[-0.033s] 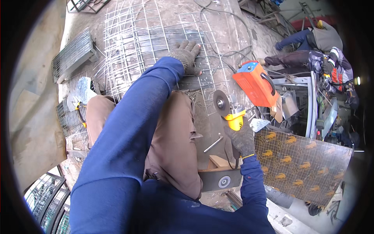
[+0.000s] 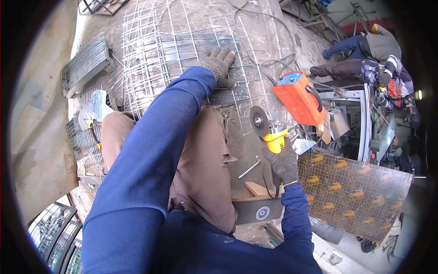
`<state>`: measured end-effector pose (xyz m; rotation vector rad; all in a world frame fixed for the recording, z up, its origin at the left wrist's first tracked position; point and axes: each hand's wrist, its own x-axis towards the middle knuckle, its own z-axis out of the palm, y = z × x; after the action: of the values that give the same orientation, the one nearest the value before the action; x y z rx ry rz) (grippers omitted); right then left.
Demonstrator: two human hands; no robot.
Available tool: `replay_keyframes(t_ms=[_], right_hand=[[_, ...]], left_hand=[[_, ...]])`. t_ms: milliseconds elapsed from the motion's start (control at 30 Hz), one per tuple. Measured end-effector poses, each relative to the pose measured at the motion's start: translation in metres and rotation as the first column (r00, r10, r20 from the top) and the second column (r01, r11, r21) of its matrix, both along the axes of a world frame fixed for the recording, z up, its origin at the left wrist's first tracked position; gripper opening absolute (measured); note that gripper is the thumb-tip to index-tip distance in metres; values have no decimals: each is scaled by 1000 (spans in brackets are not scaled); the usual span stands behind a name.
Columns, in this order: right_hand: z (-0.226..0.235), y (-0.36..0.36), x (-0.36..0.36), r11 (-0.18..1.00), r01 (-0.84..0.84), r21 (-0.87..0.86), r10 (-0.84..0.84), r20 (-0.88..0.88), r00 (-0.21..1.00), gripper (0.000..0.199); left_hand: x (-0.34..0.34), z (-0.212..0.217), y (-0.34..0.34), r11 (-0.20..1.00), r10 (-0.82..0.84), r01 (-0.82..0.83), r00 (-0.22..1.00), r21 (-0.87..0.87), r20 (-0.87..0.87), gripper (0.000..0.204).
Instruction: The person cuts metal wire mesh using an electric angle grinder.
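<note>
Gloved and with fingers spread, my left hand (image 2: pixel 217 65) lies flat on a panel of welded wire mesh (image 2: pixel 180 32) on the ground ahead of me. A dark flat plate (image 2: pixel 187 48) shows through the wires beneath it. At my right side, my gloved right hand (image 2: pixel 284 163) is wrapped round the body of a yellow angle grinder (image 2: pixel 276 139). The grinder's dark disc (image 2: pixel 259 121) stands apart from the mesh, near its right edge. Between my knee and the right hand, a short metal rod (image 2: pixel 250 168) rests on the ground.
An orange machine (image 2: pixel 299 98) with a black handle stands beyond the grinder. A patterned sheet (image 2: pixel 351 187) lies at right. Grating (image 2: pixel 86 64) and a second grinder (image 2: pixel 94 125) are at left. Co-workers (image 2: pixel 383 45) sit at far right; cables (image 2: pixel 289 34) cross the ground.
</note>
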<state>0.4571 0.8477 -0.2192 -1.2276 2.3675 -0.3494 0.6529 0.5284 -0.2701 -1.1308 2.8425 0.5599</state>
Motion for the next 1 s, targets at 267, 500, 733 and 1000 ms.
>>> replay_keyframes(t_ms=[267, 500, 733, 1000], right_hand=[[3, 0, 3, 999, 11, 40, -11, 2, 1000, 62], [1, 2, 0, 996, 21, 83, -20, -14, 1000, 64], [0, 0, 1, 997, 20, 79, -21, 15, 1000, 63], [6, -9, 6, 994, 46, 103, -48, 21, 999, 64]], left_hand=[[1, 0, -1, 1000, 1, -1, 1000, 9, -9, 110], [1, 0, 0, 1000, -5, 5, 1000, 13, -4, 111], [1, -3, -1, 1000, 12, -12, 1000, 20, -20, 110], [2, -4, -1, 1000, -1, 1, 1000, 10, -12, 111]])
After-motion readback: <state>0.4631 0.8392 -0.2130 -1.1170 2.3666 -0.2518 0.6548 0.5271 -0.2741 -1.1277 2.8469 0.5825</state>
